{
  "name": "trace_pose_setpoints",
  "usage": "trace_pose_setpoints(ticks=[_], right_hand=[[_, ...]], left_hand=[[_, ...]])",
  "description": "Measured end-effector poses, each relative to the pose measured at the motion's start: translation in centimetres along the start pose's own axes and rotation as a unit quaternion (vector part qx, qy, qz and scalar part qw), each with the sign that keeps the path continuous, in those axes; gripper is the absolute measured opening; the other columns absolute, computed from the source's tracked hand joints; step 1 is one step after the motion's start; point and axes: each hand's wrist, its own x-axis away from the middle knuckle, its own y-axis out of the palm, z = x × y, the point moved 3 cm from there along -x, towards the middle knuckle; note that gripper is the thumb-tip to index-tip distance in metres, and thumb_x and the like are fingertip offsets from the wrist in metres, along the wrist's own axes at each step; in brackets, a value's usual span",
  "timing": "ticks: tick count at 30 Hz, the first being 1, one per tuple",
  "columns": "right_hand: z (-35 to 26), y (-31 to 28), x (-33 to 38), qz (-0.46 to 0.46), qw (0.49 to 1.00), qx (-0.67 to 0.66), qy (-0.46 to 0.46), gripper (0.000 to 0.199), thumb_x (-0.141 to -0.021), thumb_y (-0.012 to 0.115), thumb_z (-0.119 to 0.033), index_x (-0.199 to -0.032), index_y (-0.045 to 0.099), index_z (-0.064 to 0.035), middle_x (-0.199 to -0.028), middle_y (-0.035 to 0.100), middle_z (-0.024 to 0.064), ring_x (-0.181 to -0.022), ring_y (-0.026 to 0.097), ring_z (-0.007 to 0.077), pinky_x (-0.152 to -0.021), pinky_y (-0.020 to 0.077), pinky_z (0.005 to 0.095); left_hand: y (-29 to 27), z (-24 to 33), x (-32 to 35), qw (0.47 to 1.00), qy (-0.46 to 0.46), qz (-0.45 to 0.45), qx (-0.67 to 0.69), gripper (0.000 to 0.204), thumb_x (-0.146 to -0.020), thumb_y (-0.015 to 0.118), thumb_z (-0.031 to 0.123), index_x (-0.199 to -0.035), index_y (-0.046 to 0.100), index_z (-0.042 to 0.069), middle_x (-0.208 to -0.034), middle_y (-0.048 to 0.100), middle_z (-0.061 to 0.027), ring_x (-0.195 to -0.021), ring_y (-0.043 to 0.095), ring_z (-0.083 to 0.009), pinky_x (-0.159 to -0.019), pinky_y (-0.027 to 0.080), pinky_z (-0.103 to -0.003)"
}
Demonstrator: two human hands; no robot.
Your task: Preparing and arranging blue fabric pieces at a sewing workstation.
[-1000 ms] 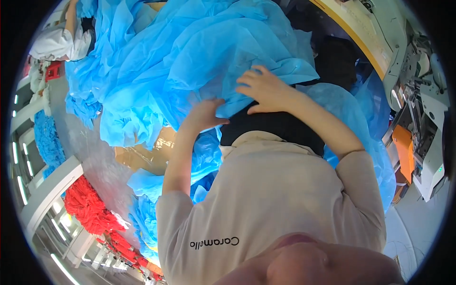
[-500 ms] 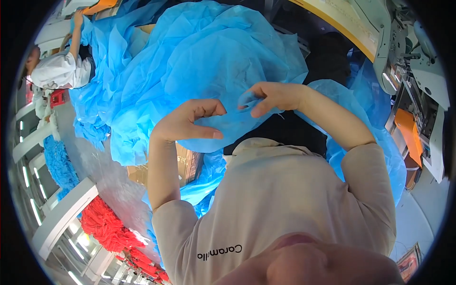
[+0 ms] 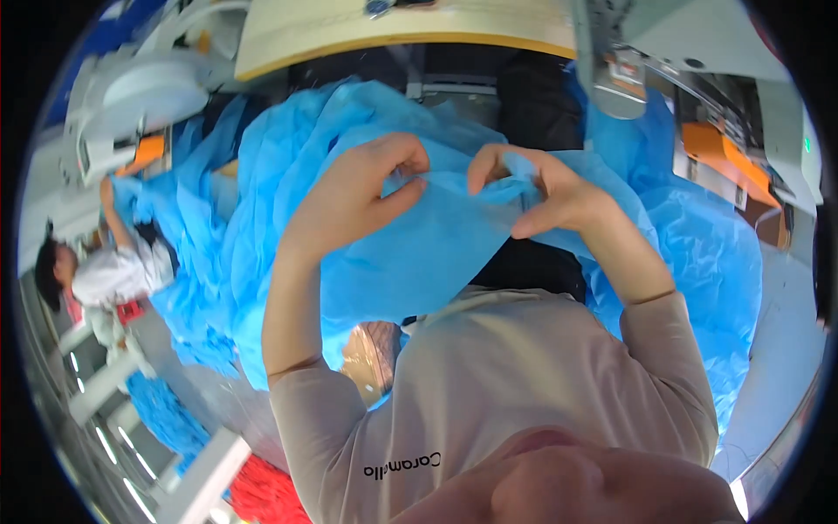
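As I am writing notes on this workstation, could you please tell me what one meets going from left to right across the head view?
Co-worker in a white shirt, bright red heap of fabric, person's bare left hand, person's bare right hand, flat orange panel at far right.

single dark printed word (image 3: 401,465), upside down in view, on the left chest of a beige shirt (image 3: 532,375)
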Motion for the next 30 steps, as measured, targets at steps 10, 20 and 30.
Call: trace_pose_setpoints(ticks=[10,20,30], right_hand=[[-3.5,-5.8,6.4,0.579,0.654,0.399,-0.279,0.040,-0.066,0.063,0.007,-0.105,0.056,-0.0022,-0.095,0.059,0.0065,-0.089,0.057,0.0134,-0.083,0.0449,0.0275],[-2.2,-10.2,10.7,0.626,0.743,0.122,-0.203,0.018,-0.093,0.054,-0.021,-0.095,0.059,-0.0037,-0.082,0.054,-0.0034,-0.074,0.047,0.0038,-0.065,0.0383,0.0191],[-4.0,-12.6,8.5,0.673,0.654,0.300,-0.174,0.016,-0.095,0.049,-0.017,-0.097,0.056,-0.0027,-0.073,0.047,-0.0018,-0.069,0.040,0.0054,-0.059,0.0350,0.0215]], left_hand=[[6.1,7.8,-4.4,0.971,0.038,0.203,-0.118,0.018,-0.077,0.069,0.011,-0.088,0.056,0.007,-0.064,0.048,-0.0056,-0.057,0.047,-0.0183,-0.052,0.040,-0.029],[4.8,3.1,-12.0,0.837,0.235,0.326,-0.371,0.024,-0.067,0.068,0.009,-0.085,0.052,0.010,-0.089,0.056,-0.0025,-0.074,0.057,-0.0200,-0.058,0.049,-0.031],[2.7,3.4,-13.7,0.743,0.236,0.392,-0.489,0.028,-0.069,0.068,0.016,-0.094,0.057,0.012,-0.093,0.058,-0.0014,-0.077,0.059,-0.0189,-0.059,0.050,-0.029]])
